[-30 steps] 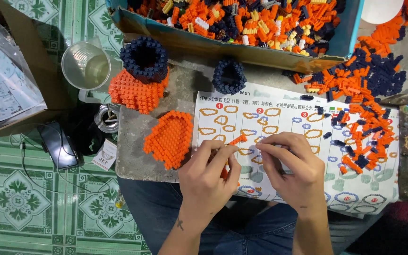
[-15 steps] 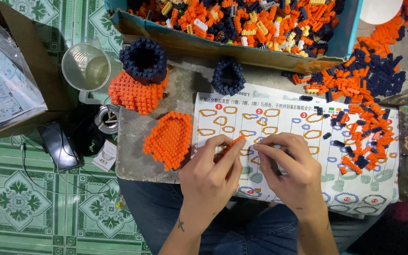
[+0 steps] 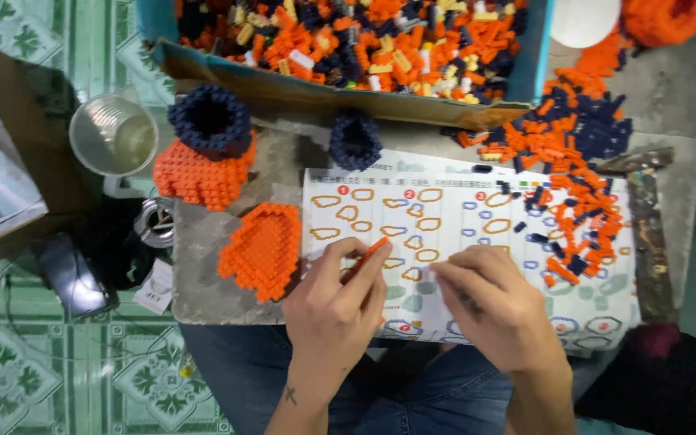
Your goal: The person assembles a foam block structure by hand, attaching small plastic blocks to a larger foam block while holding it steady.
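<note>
Barely shifted since earlier — left hand pinching orange brick strip, slanting up-right. Right hand just beside, lower centre — fingers' contents hidden.

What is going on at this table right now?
A person is building with small bricks. The left hand pinches a thin orange piece over the instruction sheet, and the right hand rests on the sheet beside it. A flat orange panel lies left of the sheet. Loose bricks are heaped to the right, and a box full of them sits behind.
</note>
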